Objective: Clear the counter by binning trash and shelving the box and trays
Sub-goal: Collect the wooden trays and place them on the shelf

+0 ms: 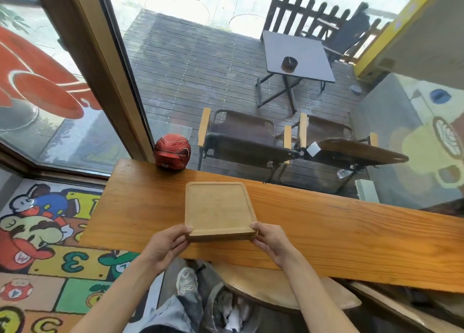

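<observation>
A stack of light wooden trays lies on the long wooden counter, empty on top. Two layered edges show at its near side. My left hand grips the near left corner of the stack, thumb on the rim. My right hand grips the near right corner the same way. No box is in view.
A red helmet rests at the counter's far edge by the window. Below the counter stand a wooden stool and a bin holding white crumpled paper. A patterned rug covers the floor at left. Chairs and a table stand outside behind the glass.
</observation>
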